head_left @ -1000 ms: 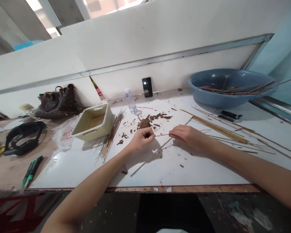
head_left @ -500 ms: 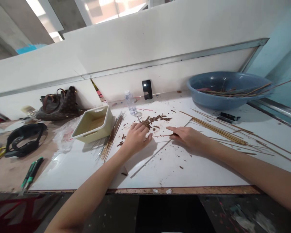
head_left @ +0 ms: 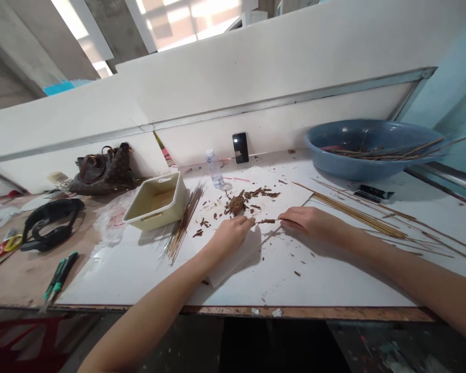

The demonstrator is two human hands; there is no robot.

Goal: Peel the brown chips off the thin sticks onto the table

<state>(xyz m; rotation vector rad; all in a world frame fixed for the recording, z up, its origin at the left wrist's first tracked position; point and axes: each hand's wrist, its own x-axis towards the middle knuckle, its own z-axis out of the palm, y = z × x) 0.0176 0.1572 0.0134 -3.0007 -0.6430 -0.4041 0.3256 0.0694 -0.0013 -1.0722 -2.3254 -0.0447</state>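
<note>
My left hand (head_left: 230,234) and my right hand (head_left: 309,220) rest on the white table (head_left: 279,274), fingers pinched on the two ends of a thin stick (head_left: 267,221) that carries a dab of brown paste at its middle. A lump of brown paste (head_left: 237,203) with scattered crumbs lies just beyond the left hand. A bundle of coated sticks (head_left: 183,224) lies to the left of that hand. Bare bamboo sticks (head_left: 357,212) are spread out to the right of my right hand.
A cream plastic tray (head_left: 157,201) stands left of the coated sticks. A water bottle (head_left: 216,169) and a phone (head_left: 241,147) stand by the back wall. A blue basin (head_left: 373,147) holds sticks at the far right. A handbag (head_left: 104,170), a black strap, scissors and green tools lie at the left.
My left hand came back from the paste lump and pinched the stick again. The stick now shows brown paste at its middle. The view shifted slightly.
</note>
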